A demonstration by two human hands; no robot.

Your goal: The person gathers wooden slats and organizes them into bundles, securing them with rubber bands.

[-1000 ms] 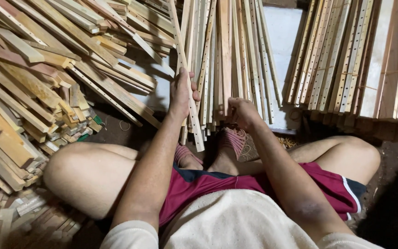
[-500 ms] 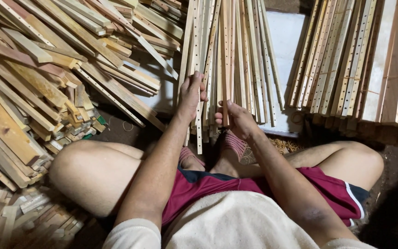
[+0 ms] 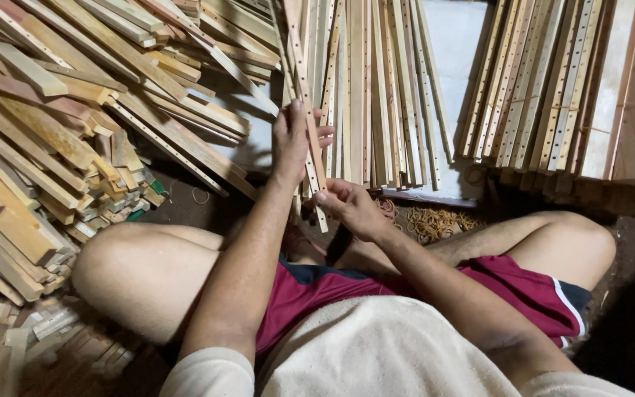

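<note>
- Heaped at left: loose wood offcuts [image 3: 45,147], stacked at mixed angles.
- Leaning ahead and at right: rows of drilled slats [image 3: 553,88], upright, close together.
- Held before the knees: one drilled strip [image 3: 304,110], tilted, lower end just above the lap.
- Judged light, stiff, thin; likely to flex or snap if bent; best gripped on the flat faces, one hand mid-length, one near the bottom.
- Left hand [image 3: 292,143] raised, forearm extended, fingers wrapped round the strip's middle.
- Right hand [image 3: 348,209] lower, wrist bent, thumb and fingertips pinching the bottom end.
- Behind the right hand: rubber bands [image 3: 439,220] on the floor.
</note>
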